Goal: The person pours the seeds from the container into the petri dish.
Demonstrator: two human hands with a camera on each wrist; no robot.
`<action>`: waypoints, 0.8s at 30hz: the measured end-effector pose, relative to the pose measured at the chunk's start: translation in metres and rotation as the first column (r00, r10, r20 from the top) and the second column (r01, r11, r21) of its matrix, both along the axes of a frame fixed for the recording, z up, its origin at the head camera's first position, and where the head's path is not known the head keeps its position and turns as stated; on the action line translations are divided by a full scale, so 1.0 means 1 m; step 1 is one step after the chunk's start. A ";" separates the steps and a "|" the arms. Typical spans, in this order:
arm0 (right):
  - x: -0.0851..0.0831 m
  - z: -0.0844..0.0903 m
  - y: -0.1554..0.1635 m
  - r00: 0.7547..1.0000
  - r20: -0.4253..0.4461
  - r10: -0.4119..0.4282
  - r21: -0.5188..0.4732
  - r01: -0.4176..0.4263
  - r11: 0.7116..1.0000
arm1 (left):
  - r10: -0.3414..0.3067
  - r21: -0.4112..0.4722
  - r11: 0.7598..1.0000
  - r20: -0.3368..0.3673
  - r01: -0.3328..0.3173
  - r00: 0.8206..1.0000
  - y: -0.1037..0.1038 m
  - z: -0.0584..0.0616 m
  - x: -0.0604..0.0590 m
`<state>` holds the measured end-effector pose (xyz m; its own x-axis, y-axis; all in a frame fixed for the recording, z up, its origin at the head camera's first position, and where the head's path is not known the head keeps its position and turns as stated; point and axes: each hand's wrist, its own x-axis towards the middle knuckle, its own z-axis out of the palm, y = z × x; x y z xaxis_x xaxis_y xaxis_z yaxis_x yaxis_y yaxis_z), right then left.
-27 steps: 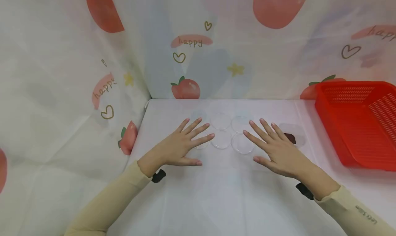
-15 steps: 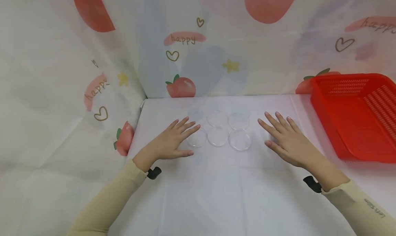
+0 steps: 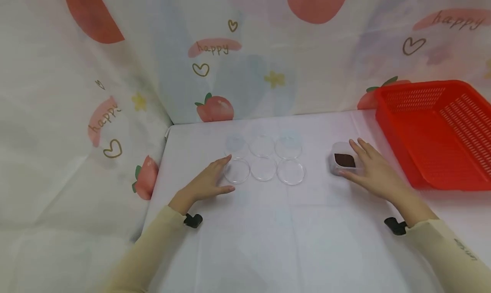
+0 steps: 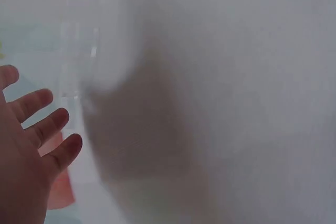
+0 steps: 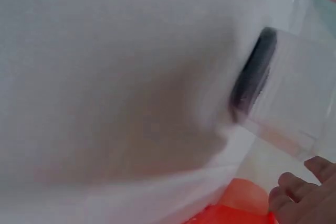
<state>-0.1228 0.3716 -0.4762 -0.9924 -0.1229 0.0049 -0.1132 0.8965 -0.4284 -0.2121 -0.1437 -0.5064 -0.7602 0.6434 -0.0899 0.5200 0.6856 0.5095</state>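
Observation:
On the white table stand several clear, shallow round dishes (image 3: 263, 169) in two rows. My left hand (image 3: 205, 182) is beside the nearest-left dish, thumb and fingers apart and holding nothing; its fingers (image 4: 46, 128) also show in the left wrist view. To the right of the dishes is a clear plastic tub (image 3: 335, 170) with a dark brown layer (image 3: 345, 160) at its bottom. My right hand (image 3: 376, 173) is at the tub's right side, thumb toward its front and fingers extended over its right edge. In the right wrist view the tub (image 5: 299, 87) lies just beyond the fingertips (image 5: 317, 167).
A red plastic basket (image 3: 429, 156) with slatted walls stands at the right, close to my right hand. A white cloth with fruit prints (image 3: 215, 108) hangs behind the table and along its left side. Each wrist has a black strap piece (image 3: 193, 220).
My right hand has moved right, from over the dishes to the tub's side, uncovering the tub. The left hand has drawn in its fingers slightly near the dishes. The head view has shifted right.

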 end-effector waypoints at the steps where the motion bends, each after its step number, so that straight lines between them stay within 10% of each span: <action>1: -0.001 -0.005 0.003 1.000 0.005 -0.015 -0.020 0.015 1.000 | 0.014 0.014 1.000 0.009 -0.014 1.000 0.001 -0.006 -0.001; 11: -0.009 -0.027 0.021 0.984 0.116 -0.137 -0.294 0.166 0.941 | 0.086 0.132 0.987 0.019 -0.087 0.996 0.019 -0.034 -0.010; 24: -0.023 -0.038 0.015 0.970 0.202 -0.131 -0.415 0.206 0.886 | 0.129 0.151 0.981 -0.062 -0.118 0.990 0.021 -0.039 -0.004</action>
<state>-0.1459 0.3866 -0.5146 -0.9891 0.0233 -0.1455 0.1286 0.6187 -0.7750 -0.2158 -0.1230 -0.5454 -0.8357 0.5464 0.0555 0.4743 0.6672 0.5743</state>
